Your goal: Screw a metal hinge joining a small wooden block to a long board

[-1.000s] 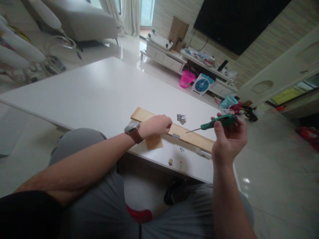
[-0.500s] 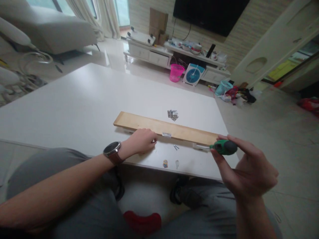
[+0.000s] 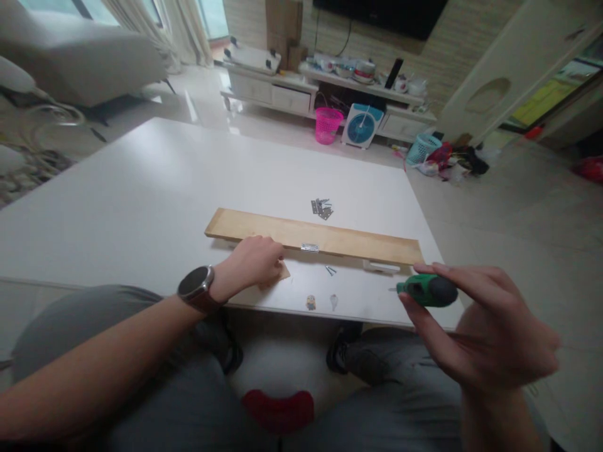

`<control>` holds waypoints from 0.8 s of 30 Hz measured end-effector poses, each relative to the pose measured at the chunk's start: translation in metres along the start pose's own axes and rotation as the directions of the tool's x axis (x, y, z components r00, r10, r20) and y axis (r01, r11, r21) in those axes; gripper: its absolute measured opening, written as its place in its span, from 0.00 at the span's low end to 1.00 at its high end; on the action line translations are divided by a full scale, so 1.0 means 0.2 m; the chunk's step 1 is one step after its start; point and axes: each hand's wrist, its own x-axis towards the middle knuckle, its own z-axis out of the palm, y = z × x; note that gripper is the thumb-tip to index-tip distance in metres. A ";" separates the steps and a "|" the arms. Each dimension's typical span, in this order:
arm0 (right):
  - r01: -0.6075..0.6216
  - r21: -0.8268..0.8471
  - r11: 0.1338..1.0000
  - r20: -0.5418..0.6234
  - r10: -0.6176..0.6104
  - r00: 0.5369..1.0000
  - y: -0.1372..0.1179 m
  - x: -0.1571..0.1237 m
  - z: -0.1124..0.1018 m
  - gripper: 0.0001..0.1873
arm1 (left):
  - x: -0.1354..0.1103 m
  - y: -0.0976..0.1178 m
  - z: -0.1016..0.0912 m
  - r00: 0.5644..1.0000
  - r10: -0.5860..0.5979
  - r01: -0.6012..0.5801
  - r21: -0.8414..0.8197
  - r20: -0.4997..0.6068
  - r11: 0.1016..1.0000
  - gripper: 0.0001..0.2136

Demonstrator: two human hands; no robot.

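My right hand [image 3: 490, 320] grips a green screwdriver [image 3: 426, 290] between thumb and fingers. Its tip points left, over the table and apart from the board. A long, light wooden board [image 3: 320, 237] lies across the white table, raised on white supports [image 3: 381, 267]. A silver hinge [image 3: 309, 247] rests at the board's front edge. My left hand [image 3: 257, 260], fingers curled, is at that edge, left of the hinge. A small tan wooden piece [image 3: 284, 272] shows under its fingers; most of it is hidden. Loose screws [image 3: 330, 270] lie in front of the hinge.
Behind the board lies a pile of hinges and screws [image 3: 322, 208]. Two small stickers [image 3: 311, 302] are near the table's front edge. Beyond the white table [image 3: 188, 169] stand a pink basket [image 3: 328, 125], a blue fan [image 3: 362, 125] and a TV cabinet [image 3: 292, 99].
The screwdriver has pulled back from the board's right end toward me and to the right. My left hand stays by the board, with more of the tan piece showing. The view has shifted slightly.
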 end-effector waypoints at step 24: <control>-0.031 0.035 0.999 0.048 0.029 0.998 -0.03 0.06 0.08 0.34 | -0.03 0.09 0.10 0.995 0.095 -0.097 0.110 0.021 0.989 0.10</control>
